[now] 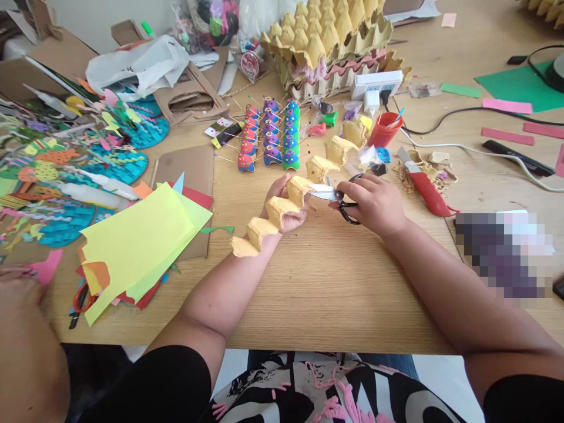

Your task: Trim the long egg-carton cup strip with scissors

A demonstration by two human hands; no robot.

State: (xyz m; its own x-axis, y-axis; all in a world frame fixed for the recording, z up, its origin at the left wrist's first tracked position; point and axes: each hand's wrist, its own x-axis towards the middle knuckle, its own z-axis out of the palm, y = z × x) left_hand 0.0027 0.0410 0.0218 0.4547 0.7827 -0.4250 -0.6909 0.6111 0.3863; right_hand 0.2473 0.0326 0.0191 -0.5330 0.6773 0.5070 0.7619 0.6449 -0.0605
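Observation:
My left hand [294, 221] grips a strip of yellow egg carton [279, 211] from below, its bumpy cups running diagonally over my wrist. In my right hand [374, 202] is a pair of black-handled scissors [325, 192], with fingers through the handles. The blade tips touch the edge of the cup by my left fingers. More yellow cups [319, 168] lie in line beyond; I cannot tell whether they join the held strip. Behind stand three painted egg-carton caterpillars: red-blue [249, 138], purple-blue [272, 132] and green-blue [291, 134], with thin sticks poking out.
Stacked egg trays [326, 35] stand at the back near a white power strip [377, 84]. A red cup [385, 129] and red-handled knife [425, 187] are right. Coloured paper [141, 241] lies left, beside another person's hand [20, 285] with pink paper [48, 267].

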